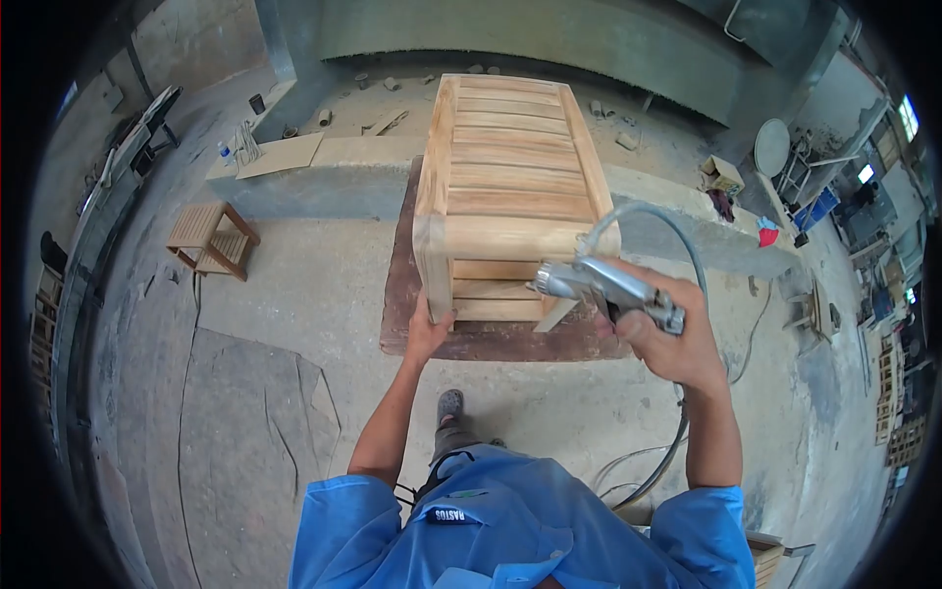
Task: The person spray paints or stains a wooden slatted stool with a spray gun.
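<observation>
A slatted wooden bench (515, 177) of pale timber stands in front of me on a dark reddish-brown board (402, 294). My left hand (429, 329) grips the lower end of the bench's near left leg, the fingers partly hidden behind the wood. In my right hand (672, 329) is a metal spray gun (613, 285), its nozzle facing left across the near end of the bench. A grey hose (687, 240) loops from the gun and runs down past my right forearm.
A small slatted stool (211, 236) stands on the floor at left. Behind the bench runs a low concrete ledge (343, 191) with a cardboard sheet (280, 155) on it. Hose coils lie on the floor by my right side. A cardboard box (721, 175) sits at back right.
</observation>
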`<state>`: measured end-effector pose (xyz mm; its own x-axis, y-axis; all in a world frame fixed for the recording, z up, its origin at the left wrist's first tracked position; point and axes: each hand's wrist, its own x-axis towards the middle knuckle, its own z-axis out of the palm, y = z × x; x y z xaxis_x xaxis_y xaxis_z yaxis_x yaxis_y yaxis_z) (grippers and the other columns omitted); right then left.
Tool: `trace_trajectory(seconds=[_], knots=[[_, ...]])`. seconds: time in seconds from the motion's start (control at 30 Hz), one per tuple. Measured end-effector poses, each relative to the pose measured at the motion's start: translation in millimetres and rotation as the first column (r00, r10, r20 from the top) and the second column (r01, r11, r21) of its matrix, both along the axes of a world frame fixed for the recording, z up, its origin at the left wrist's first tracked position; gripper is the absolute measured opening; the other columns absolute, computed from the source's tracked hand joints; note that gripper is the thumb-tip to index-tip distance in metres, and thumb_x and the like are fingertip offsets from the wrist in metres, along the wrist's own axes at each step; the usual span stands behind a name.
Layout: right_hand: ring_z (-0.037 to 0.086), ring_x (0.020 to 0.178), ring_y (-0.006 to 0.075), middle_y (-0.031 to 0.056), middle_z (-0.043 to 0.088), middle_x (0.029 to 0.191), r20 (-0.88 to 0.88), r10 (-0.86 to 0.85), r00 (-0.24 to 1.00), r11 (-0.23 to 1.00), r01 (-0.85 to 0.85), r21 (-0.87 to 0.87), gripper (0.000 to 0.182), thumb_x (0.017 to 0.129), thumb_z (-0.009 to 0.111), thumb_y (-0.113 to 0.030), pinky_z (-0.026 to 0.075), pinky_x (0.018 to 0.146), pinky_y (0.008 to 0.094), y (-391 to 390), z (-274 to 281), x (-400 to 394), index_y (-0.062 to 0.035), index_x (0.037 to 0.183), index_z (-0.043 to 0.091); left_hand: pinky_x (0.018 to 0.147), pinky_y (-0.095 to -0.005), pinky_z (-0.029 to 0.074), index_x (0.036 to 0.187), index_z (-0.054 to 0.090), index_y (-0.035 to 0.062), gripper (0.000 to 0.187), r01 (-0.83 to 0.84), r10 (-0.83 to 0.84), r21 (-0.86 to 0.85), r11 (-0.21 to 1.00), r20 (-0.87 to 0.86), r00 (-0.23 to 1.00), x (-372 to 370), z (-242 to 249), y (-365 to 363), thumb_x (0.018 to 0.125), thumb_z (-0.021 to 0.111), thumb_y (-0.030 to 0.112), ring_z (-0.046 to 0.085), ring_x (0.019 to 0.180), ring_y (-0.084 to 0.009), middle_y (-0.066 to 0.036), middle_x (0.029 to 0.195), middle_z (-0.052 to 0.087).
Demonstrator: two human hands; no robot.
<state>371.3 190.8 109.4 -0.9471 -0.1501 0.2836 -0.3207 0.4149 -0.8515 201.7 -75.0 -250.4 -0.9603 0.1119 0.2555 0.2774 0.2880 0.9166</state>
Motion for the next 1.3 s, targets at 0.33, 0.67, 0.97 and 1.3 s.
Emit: trace_trajectory(seconds=[0.33, 0.67, 0.97, 1.3], knots=[[0.068, 0.077, 0.0150, 0.0123, 0.071, 0.087, -0.022, -0.254, 0.967, 0.925, 0.236, -0.298, 0.061, 0.094, 0.071, -0.040, 0.055, 0.071, 0.0285, -7, -82, 106, 0.0076, 0.131, 0.060, 0.097, -0.0316, 0.048, 0.148, 0.043, 0.0014, 0.061, 0.095, -0.106, 0.119, 0.988, 0.091, 0.990, 9, -28, -17, 0.090, 0.063, 0.005, 0.058, 0.119, -0.0196, -0.011, 0.134, 0.060], [0.071, 0.078, 0.0167, 0.0107, 0.073, 0.086, -0.083, -0.212, 0.974, 0.924, 0.172, -0.343, 0.070, 0.091, 0.074, -0.045, 0.056, 0.076, 0.0302, -74, -108, 111, 0.0099, 0.131, 0.059, 0.092, -0.0391, 0.054, 0.132, 0.061, -0.0009, 0.059, 0.505, -0.116, -0.478, 0.719, 0.634, 0.765, 72, -128, -87, 0.083, 0.069, 0.032, 0.070, 0.105, -0.0325, -0.024, 0.111, 0.072], [0.066, 0.059, 0.0077, 0.0116, 0.075, 0.082, -0.449, -0.337, 0.827, 0.941, 0.284, -0.184, 0.073, 0.090, 0.070, -0.054, 0.052, 0.056, 0.0211, -75, -77, 84, 0.0079, 0.126, 0.063, 0.088, -0.0400, 0.056, 0.126, 0.064, -0.0020, 0.056, 0.340, 0.059, -0.532, 0.776, 0.597, 0.800, 106, -147, -176, 0.082, 0.070, 0.031, 0.072, 0.099, -0.0334, -0.025, 0.101, 0.073], [0.071, 0.071, 0.0175, 0.0122, 0.073, 0.086, -0.204, -0.220, 0.954, 0.975, 0.209, -0.075, 0.055, 0.089, 0.076, -0.026, 0.056, 0.071, 0.0295, -58, -176, 110, 0.0053, 0.131, 0.061, 0.086, -0.0377, 0.055, 0.124, 0.066, -0.0018, 0.051, 0.222, 0.154, -0.495, 0.840, 0.610, 0.777, 169, -166, -175, 0.084, 0.072, 0.027, 0.071, 0.100, -0.0287, -0.024, 0.105, 0.073]])
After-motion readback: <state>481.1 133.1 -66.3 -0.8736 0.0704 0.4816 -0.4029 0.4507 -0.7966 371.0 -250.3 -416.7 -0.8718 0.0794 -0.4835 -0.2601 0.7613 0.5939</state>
